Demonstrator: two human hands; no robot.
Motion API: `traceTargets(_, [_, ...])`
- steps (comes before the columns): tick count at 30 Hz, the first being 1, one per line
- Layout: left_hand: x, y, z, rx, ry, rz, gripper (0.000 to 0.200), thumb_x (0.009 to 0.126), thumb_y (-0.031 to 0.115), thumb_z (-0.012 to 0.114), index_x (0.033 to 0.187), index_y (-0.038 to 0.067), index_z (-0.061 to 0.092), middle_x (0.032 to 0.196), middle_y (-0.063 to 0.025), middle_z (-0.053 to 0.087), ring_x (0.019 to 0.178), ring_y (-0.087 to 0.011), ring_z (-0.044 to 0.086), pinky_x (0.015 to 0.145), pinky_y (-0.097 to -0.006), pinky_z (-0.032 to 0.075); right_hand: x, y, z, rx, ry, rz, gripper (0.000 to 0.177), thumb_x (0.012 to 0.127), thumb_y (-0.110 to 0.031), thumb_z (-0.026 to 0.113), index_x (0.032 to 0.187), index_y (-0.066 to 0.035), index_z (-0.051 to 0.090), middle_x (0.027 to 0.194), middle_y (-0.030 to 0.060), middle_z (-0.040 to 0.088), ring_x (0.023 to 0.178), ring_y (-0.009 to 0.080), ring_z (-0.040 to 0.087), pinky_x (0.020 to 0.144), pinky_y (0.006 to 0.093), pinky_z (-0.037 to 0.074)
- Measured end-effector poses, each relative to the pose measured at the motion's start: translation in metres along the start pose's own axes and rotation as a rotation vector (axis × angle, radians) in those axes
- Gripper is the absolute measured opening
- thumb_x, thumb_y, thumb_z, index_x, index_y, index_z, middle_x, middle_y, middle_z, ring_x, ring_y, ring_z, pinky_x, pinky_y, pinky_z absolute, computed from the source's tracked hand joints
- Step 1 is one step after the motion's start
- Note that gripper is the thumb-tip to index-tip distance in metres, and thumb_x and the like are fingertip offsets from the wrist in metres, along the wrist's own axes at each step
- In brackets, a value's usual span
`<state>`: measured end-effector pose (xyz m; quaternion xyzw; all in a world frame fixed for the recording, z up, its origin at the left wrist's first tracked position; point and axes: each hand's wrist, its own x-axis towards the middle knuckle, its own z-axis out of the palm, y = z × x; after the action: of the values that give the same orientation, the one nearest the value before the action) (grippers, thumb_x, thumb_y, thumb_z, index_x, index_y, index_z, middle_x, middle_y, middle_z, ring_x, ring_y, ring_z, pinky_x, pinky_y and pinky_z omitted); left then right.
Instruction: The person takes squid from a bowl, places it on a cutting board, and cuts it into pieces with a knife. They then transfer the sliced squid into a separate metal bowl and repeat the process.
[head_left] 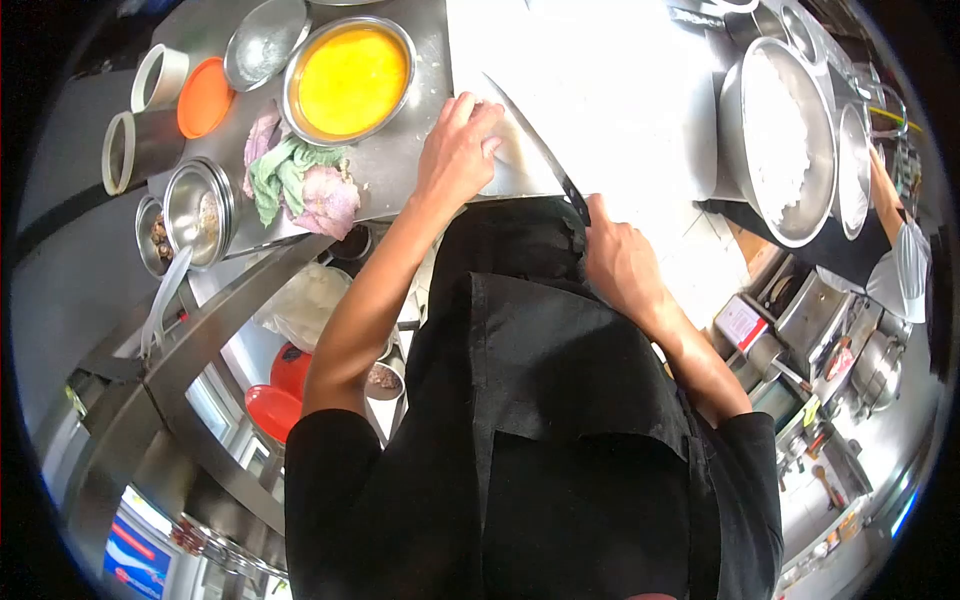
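A long knife [540,148] is held in my right hand [617,255], its dark handle inside the closed fingers and its blade pointing up and left over the white cutting board [620,110]. My left hand [458,150] rests at the board's left edge, left of the blade and apart from it, with the fingers curled. Whatever its fingers hold, if anything, is too small to make out. The board's surface is washed out by glare.
Left of the board stand a bowl of yellow liquid [352,80], crumpled cloths [300,180], an orange lid [206,97] and stacked metal bowls [198,215]. At the right is a large metal bowl [733,140] with white contents. Another person's arm [884,195] shows at the far right.
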<state>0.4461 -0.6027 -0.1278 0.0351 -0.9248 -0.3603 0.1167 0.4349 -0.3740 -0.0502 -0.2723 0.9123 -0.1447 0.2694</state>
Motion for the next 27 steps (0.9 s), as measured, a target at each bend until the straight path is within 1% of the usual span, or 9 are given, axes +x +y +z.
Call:
traceTargets(4, [0.002, 0.002, 0.001, 0.078, -0.049, -0.005, 0.034, 0.072, 0.000, 0.067, 0.105, 0.005, 0.062, 0.103, -0.0134, 0.054, 0.100, -0.0311, 0.054, 0.084, -0.0397, 0.047, -0.022, -0.007, 0.002, 0.014, -0.047, 0.064, 0.024, 0.080, 0.004, 0.044, 0.104, 0.004, 0.040, 0.064, 0.0256, 0.059, 0.061, 0.0444, 0.059, 0.056, 0.0523, 0.046])
traceTargets(8, [0.003, 0.001, 0.002, 0.092, -0.061, 0.022, 0.034, 0.071, 0.000, 0.066, 0.104, 0.005, 0.062, 0.103, -0.0142, 0.054, 0.099, -0.0313, 0.053, 0.084, -0.0397, 0.047, -0.027, -0.016, 0.010, 0.032, -0.092, 0.137, 0.025, 0.079, 0.003, 0.046, 0.103, 0.003, 0.039, 0.062, 0.0253, 0.058, 0.060, 0.0443, 0.059, 0.056, 0.0520, 0.047])
traceTargets(13, [0.000, 0.000, 0.003, 0.113, -0.073, 0.023, 0.034, 0.071, -0.001, 0.066, 0.104, 0.005, 0.062, 0.105, -0.0150, 0.054, 0.103, -0.0315, 0.052, 0.087, -0.0400, 0.046, 0.028, -0.009, 0.055, 0.051, 0.096, 0.014, 0.030, 0.085, -0.003, 0.052, 0.110, 0.001, 0.038, 0.064, 0.0262, 0.059, 0.064, 0.0436, 0.060, 0.057, 0.0518, 0.047])
traceTargets(17, [0.000, -0.001, 0.001, 0.101, -0.040, 0.038, 0.035, 0.072, -0.004, 0.064, 0.106, 0.003, 0.061, 0.110, -0.0156, 0.053, 0.103, -0.0312, 0.054, 0.086, -0.0392, 0.048, 0.056, 0.001, 0.047, 0.095, 0.204, -0.028, 0.032, 0.086, -0.005, 0.052, 0.114, 0.003, 0.040, 0.066, 0.0269, 0.059, 0.062, 0.0411, 0.062, 0.055, 0.0484, 0.048])
traceTargets(19, [0.000, -0.006, 0.001, 0.039, -0.033, 0.018, 0.035, 0.072, -0.005, 0.063, 0.106, 0.003, 0.061, 0.109, -0.0157, 0.054, 0.101, -0.0313, 0.055, 0.085, -0.0388, 0.048, 0.052, 0.018, 0.023, 0.408, 0.026, 0.023, 0.035, 0.087, -0.007, 0.052, 0.118, 0.004, 0.041, 0.066, 0.0270, 0.059, 0.060, 0.0383, 0.062, 0.056, 0.0461, 0.048])
traceTargets(21, [-0.004, -0.012, 0.000, -0.021, -0.026, -0.020, 0.036, 0.072, -0.006, 0.062, 0.107, 0.002, 0.061, 0.108, -0.0159, 0.054, 0.098, -0.0314, 0.056, 0.083, -0.0383, 0.049, 0.048, 0.027, 0.009, 0.349, 0.003, 0.062, 0.038, 0.087, -0.008, 0.052, 0.121, 0.006, 0.041, 0.066, 0.0258, 0.058, 0.059, 0.0351, 0.062, 0.058, 0.0442, 0.048])
traceTargets(23, [-0.006, -0.018, -0.001, -0.200, -0.003, -0.100, 0.035, 0.072, -0.006, 0.062, 0.106, 0.001, 0.061, 0.102, -0.0156, 0.055, 0.096, -0.0322, 0.057, 0.081, -0.0382, 0.049, 0.039, 0.031, 0.001, 0.267, 0.147, 0.121, 0.039, 0.088, -0.009, 0.053, 0.123, 0.004, 0.041, 0.068, 0.0274, 0.059, 0.063, 0.0397, 0.063, 0.063, 0.0472, 0.048])
traceTargets(24, [-0.007, -0.019, 0.000, -0.201, 0.010, -0.100, 0.035, 0.072, -0.006, 0.062, 0.106, 0.001, 0.061, 0.102, -0.0156, 0.055, 0.096, -0.0322, 0.057, 0.081, -0.0382, 0.049, 0.037, 0.031, 0.001, 0.055, 0.271, -0.073, 0.036, 0.088, -0.010, 0.052, 0.121, 0.001, 0.041, 0.070, 0.0287, 0.060, 0.068, 0.0452, 0.061, 0.065, 0.0505, 0.047])
traceTargets(27, [-0.009, -0.018, 0.005, -0.087, 0.056, -0.020, 0.033, 0.072, -0.006, 0.063, 0.104, 0.001, 0.062, 0.099, -0.0153, 0.056, 0.099, -0.0322, 0.056, 0.083, -0.0387, 0.048, 0.031, 0.018, 0.007, 0.074, 0.232, -0.026, 0.029, 0.089, -0.008, 0.051, 0.115, -0.001, 0.041, 0.072, 0.0296, 0.060, 0.072, 0.0494, 0.059, 0.066, 0.0543, 0.045])
